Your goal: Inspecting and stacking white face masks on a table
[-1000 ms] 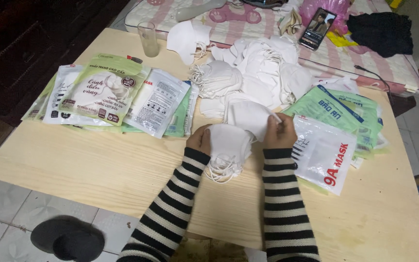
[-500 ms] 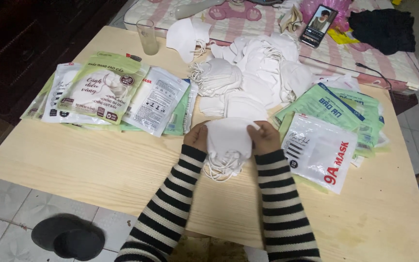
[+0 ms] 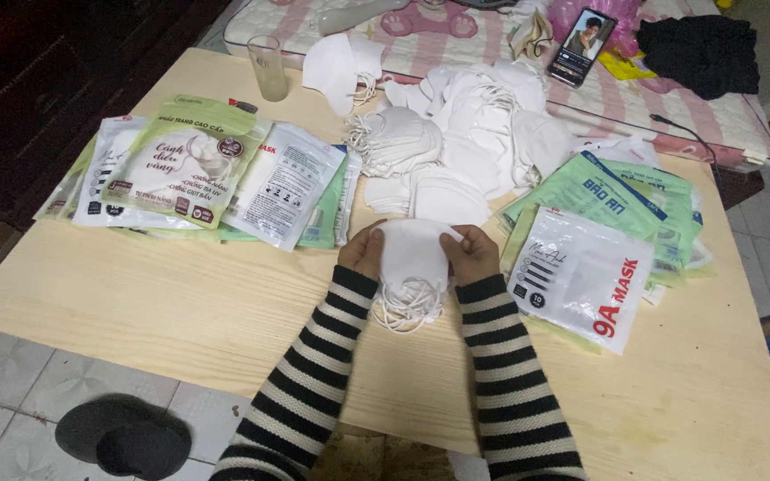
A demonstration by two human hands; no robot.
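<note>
My left hand [image 3: 364,250] and my right hand [image 3: 471,253] grip the two sides of a small stack of white face masks [image 3: 412,258], held just above the pale wooden table [image 3: 180,303]. The stack's white ear loops [image 3: 407,307] hang toward me between my striped sleeves. Just beyond my hands lies a loose pile of white masks [image 3: 465,142]. An empty white mask pouch with red lettering [image 3: 581,276] lies right of my right hand.
Flat green and white mask pouches [image 3: 189,174] lie in a row at the left, green pouches [image 3: 617,200] at the right. A drinking glass [image 3: 267,67] stands at the far edge. A phone [image 3: 583,34] and dark cloth [image 3: 701,40] lie on the striped bed. Dark slipper [image 3: 122,436] on floor.
My right hand has come down from the mask pile to the stack. Both hands now hold the stack squared between them, slightly nearer to me.
</note>
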